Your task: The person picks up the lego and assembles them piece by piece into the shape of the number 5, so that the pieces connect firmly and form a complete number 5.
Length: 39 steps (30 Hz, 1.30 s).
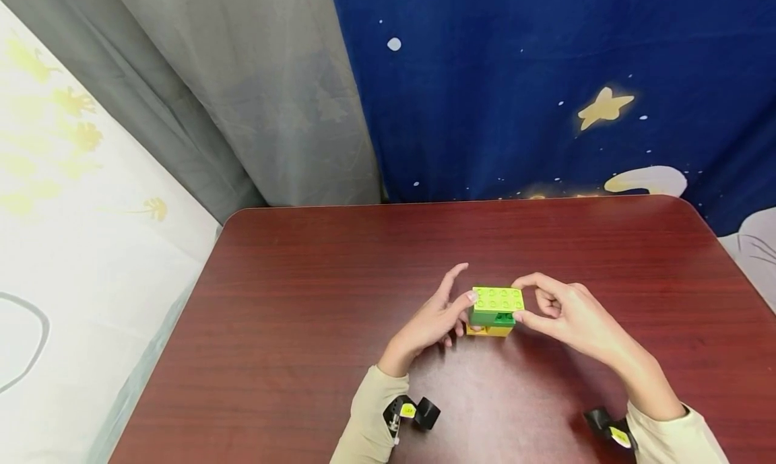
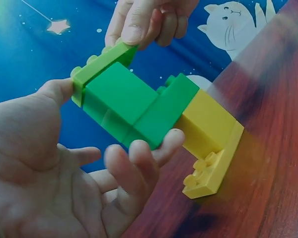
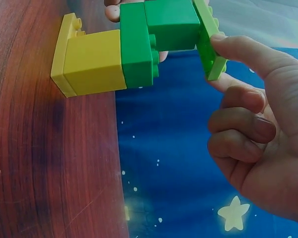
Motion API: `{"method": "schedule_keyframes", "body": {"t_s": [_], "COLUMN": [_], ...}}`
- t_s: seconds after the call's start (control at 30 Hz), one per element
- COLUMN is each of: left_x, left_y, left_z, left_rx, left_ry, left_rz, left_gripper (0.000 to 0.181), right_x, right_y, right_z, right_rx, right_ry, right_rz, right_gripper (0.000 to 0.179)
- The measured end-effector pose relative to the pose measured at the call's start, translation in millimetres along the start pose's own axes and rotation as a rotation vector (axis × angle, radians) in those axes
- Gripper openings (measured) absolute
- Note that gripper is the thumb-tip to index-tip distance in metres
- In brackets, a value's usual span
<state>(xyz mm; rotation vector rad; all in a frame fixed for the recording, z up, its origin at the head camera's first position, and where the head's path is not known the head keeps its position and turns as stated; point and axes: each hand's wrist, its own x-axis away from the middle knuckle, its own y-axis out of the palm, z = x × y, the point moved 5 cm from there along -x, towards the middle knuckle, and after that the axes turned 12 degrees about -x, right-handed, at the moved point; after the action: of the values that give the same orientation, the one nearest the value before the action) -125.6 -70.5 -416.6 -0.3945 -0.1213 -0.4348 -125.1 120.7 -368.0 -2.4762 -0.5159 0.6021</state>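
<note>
A stack of toy building bricks stands on the table in front of me. From the bottom it has a flat yellow plate, a yellow block, a green brick, an offset green block and a lime-green plate on top. My right hand pinches one end of the lime plate between thumb and forefinger, its other fingers curled in. At the opposite end, my left hand holds the stack, thumb against the lime plate and bent fingers by the green bricks; its forefinger sticks out.
The dark red wooden table ends at a back edge, with a blue starry curtain and a grey curtain behind it. A white patterned cloth hangs at the left. Each sleeve carries a black wrist camera.
</note>
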Motion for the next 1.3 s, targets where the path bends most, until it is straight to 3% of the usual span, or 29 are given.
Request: {"method": "schedule_keyframes", "body": {"t_s": [0.2, 0.87, 1.1, 1.3], "left_x": [8.3, 8.8, -4.8, -5.3], "left_y": [-2.4, -1.1, 5.2, 5.4], "left_z": [15.9, 18.8, -4.6, -6.0], "left_rx": [0.010, -0.025, -0.064, -0.128], "left_ry": [0.017, 0.015, 0.017, 0.030], "left_rz": [0.002, 0.030, 0.010, -0.038], "left_gripper": [0.044, 0.041, 0.029, 0.023], "right_x": [-1.0, 1.2, 1.0, 1.6], "right_y": [0.5, 2.8, 3.1, 3.5], "right_z": [-0.7, 8.2, 7.3, 7.7], "right_rx": [0.001, -0.027, -0.033, -0.046], "right_ry": [0.004, 0.006, -0.005, -0.003], "right_rz": [-0.001, 0.029, 0.034, 0.036], "right_gripper": [0.035, 0.038, 0.039, 0.038]}}
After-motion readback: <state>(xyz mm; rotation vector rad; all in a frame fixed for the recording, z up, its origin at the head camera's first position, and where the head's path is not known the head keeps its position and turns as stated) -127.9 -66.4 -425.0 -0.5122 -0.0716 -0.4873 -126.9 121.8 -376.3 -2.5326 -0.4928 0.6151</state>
